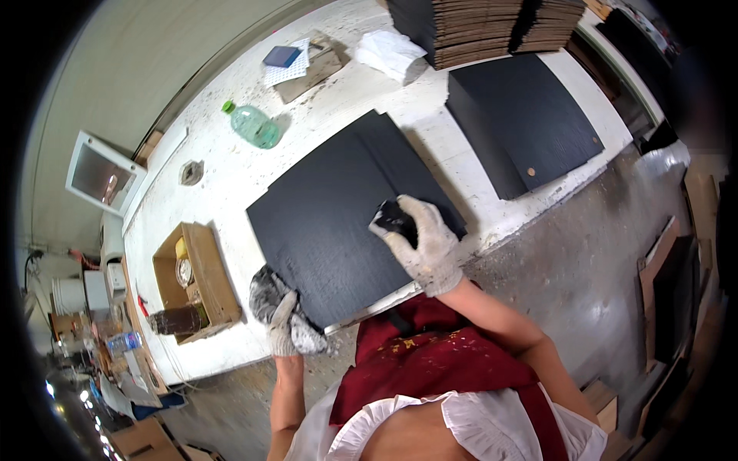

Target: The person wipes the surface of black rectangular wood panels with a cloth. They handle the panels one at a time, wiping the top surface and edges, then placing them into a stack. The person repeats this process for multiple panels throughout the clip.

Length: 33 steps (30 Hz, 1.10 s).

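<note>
A black panel point(323, 230) with a fine grain lies on the white table in front of me, its near edge close to my apron. My right hand point(430, 250), in a pale knitted glove, is closed on a black wad point(396, 219) resting on the panel's right part; whether it is cloth or sponge I cannot tell. At the panel's near left corner, my gloved left hand point(282, 326) grips a grey rag point(267, 292) smeared with black. The rag partly covers that corner.
Right of the panel lies a second black panel point(523, 123), with a stack of brown-edged boards point(477, 34) behind it. A green-tinted bottle point(256, 127), a white bundle point(390, 55) and a cardboard box point(219, 284) of small items stand around. More boards point(669, 300) lean at far right.
</note>
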Motion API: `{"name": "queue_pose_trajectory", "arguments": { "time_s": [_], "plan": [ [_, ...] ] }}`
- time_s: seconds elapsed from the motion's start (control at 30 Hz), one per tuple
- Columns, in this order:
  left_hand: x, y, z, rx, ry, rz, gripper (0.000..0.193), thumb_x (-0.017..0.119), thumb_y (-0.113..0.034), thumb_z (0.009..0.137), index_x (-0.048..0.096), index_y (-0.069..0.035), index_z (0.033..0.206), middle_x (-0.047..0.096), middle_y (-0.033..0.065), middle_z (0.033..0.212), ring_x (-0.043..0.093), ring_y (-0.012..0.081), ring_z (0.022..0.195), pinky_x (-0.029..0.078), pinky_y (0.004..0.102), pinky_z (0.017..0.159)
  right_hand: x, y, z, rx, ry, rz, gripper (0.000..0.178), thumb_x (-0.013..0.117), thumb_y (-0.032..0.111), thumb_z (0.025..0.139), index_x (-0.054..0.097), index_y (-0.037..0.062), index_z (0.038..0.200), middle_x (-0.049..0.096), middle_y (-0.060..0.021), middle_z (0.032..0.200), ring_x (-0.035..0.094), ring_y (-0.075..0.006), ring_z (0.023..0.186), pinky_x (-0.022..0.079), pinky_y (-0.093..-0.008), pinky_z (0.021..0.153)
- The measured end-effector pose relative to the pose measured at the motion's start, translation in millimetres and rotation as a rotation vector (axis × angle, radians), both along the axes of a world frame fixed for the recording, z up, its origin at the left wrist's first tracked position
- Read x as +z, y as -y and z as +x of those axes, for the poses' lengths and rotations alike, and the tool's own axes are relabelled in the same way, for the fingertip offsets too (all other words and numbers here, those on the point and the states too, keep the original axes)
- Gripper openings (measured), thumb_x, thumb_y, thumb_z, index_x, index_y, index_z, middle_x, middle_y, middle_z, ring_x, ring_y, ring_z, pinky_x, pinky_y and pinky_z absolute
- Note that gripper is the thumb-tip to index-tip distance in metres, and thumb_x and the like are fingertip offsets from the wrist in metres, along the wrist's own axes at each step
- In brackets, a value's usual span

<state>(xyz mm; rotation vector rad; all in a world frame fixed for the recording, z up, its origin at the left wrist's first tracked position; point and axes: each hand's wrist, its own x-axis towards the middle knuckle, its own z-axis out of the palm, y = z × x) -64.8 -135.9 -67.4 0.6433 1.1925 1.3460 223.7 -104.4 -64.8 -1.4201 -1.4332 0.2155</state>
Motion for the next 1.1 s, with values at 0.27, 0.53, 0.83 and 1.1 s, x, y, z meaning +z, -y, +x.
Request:
{"name": "queue_pose_trajectory", "arguments": {
  "time_s": [0.27,0.53,0.83,1.1],
  "plan": [
    [70,14,20,0.064,0.063,-0.108,0.042,0.063,-0.007,0.09,0.055,0.001,0.131,0.067,0.013,0.114,0.068,0.0207,0.092,0.056,0.0307,0.08,12,21,19,0.051,-0.502,-0.231,0.058,0.08,0.032,0.083,0.057,-0.0026,0.124,0.065,-0.0183,0.115,0.066,-0.0266,0.103,0.053,-0.0367,0.092],
    [79,-56,152,-0.299,0.168,-0.179,0.022,0.07,-0.008,0.091,0.06,-0.006,0.111,0.064,0.0043,0.091,0.063,0.0166,0.07,0.053,0.029,0.058,70,16,185,-0.197,-0.652,-0.228,0.071,0.078,0.03,0.084,0.048,-0.0098,0.135,0.063,-0.0216,0.116,0.062,-0.0259,0.108,0.05,-0.035,0.096],
    [11,-123,330,-0.632,0.254,-0.165,0.026,0.071,-0.006,0.089,0.059,-0.006,0.112,0.063,0.0058,0.095,0.066,0.0203,0.073,0.06,0.0349,0.064,45,-43,372,-0.271,-0.331,-0.293,0.061,0.069,0.034,0.09,0.053,-0.0035,0.135,0.064,-0.0258,0.122,0.062,-0.0292,0.113,0.047,-0.0347,0.098],
    [16,-124,374,-0.616,0.28,-0.099,0.028,0.067,0.002,0.088,0.059,-0.005,0.114,0.061,0.0068,0.095,0.066,0.0203,0.078,0.062,0.0377,0.063,1,-77,423,-0.52,-0.114,-0.237,0.066,0.061,0.048,0.092,0.053,0.0008,0.137,0.065,-0.0258,0.12,0.064,-0.0329,0.112,0.047,-0.036,0.098]
  ]
}}
